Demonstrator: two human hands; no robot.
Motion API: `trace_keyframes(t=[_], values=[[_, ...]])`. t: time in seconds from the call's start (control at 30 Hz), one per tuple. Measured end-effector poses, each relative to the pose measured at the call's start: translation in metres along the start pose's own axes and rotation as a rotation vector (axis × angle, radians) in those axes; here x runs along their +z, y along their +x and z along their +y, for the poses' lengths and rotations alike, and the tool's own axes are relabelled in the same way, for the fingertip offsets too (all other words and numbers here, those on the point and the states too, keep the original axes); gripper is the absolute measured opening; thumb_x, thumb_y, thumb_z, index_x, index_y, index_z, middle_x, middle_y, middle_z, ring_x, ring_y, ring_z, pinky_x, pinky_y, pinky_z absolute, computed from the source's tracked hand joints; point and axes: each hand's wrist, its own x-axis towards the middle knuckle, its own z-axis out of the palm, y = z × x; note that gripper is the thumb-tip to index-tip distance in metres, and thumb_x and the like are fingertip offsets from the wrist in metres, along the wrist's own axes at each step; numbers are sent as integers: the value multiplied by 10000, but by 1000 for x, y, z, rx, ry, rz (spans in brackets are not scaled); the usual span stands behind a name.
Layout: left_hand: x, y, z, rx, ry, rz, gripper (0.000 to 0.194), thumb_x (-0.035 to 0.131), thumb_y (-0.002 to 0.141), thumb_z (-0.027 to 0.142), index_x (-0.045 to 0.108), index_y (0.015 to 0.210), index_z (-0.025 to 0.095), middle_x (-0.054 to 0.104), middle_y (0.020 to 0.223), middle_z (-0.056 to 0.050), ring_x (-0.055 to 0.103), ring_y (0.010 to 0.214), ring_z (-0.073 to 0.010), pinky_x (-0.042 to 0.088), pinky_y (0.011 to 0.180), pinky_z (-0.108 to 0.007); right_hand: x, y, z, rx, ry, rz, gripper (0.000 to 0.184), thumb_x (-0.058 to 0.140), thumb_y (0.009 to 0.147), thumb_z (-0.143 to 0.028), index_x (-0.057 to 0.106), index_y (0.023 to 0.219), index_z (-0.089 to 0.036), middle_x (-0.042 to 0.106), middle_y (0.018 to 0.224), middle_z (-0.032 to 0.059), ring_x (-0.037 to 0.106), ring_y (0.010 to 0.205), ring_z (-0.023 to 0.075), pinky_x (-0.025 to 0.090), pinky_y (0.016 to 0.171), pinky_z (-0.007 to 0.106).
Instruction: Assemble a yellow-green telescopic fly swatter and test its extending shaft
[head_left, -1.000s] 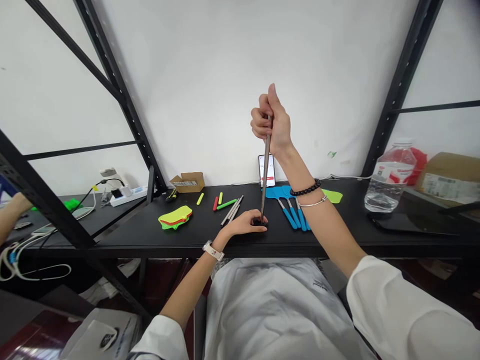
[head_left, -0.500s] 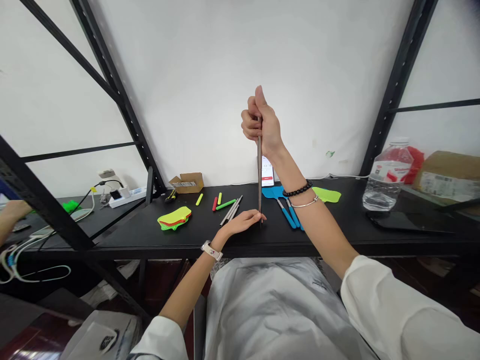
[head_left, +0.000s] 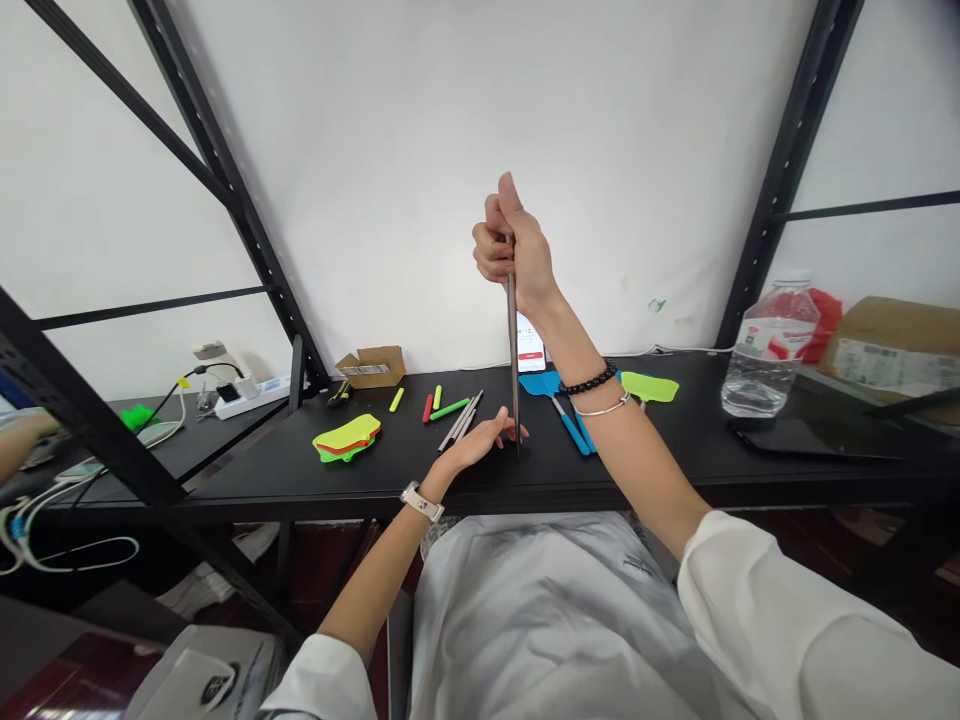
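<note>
My right hand [head_left: 516, 245], thumb up, is wrapped round the upper end of a long, thin, grey-brown metal strip [head_left: 514, 340]. The strip stands upright above the black table and narrows to its lower tip. Beside that lower part is my left hand [head_left: 480, 440], its thumb raised apart from the fingers; some fingertips show beyond the strip. Whether they touch it I cannot tell. Several silver metal rods [head_left: 460, 422] lie just past my left hand. Blue spatulas [head_left: 574, 428] with blue handles rest near my right forearm, partly hidden by it.
On the black table [head_left: 262, 460] lie stacked yellow, red and green silicone pieces [head_left: 346, 437], coloured sleeves [head_left: 450, 410] and a lime piece [head_left: 651, 387]. A phone [head_left: 530, 345] leans at the wall. A water bottle [head_left: 772, 345] stands right. Another person's hand [head_left: 26, 440] is at far left.
My left thumb has lifted away from the other fingers beside the strip. My right hand still grips the strip upright. The whole view has shifted slightly.
</note>
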Motion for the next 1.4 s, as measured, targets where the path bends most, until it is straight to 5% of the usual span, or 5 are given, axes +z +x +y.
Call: trace_keyframes(t=[0.67,1.0,1.1,1.2,1.4], values=[[-1,3,-1,-29,-82,15,701,71,858,581,601,933,130,590,889,-107,511,858,-196,382,682,-292,-7,-33,61,63,103,-102,520,424,780,-620,200,583,-195,152,480,-82,97,379,37,80,362,193],[0,3,-2,-29,-57,18,697,55,858,579,590,912,135,581,845,-89,514,812,-176,392,650,-273,-18,-39,55,64,102,-14,477,380,838,-564,224,581,-193,151,478,-75,116,376,54,101,369,204],[-4,5,1,29,-92,108,643,134,858,584,580,975,136,587,858,-99,532,813,-181,411,622,-267,-22,-40,55,39,123,1,479,394,834,-557,226,571,-194,150,475,-74,120,371,55,108,366,206],[-21,9,27,223,-219,351,579,211,850,587,539,1064,162,578,994,-121,547,872,-191,447,632,-276,-22,-41,54,41,138,25,490,417,812,-572,228,561,-196,151,464,-79,115,365,52,107,359,205],[-58,27,134,556,-149,683,361,372,868,466,535,1088,231,555,1131,-65,552,989,-159,455,746,-250,-12,-38,58,74,88,33,507,444,774,-603,222,568,-197,153,475,-75,112,389,51,118,360,197]])
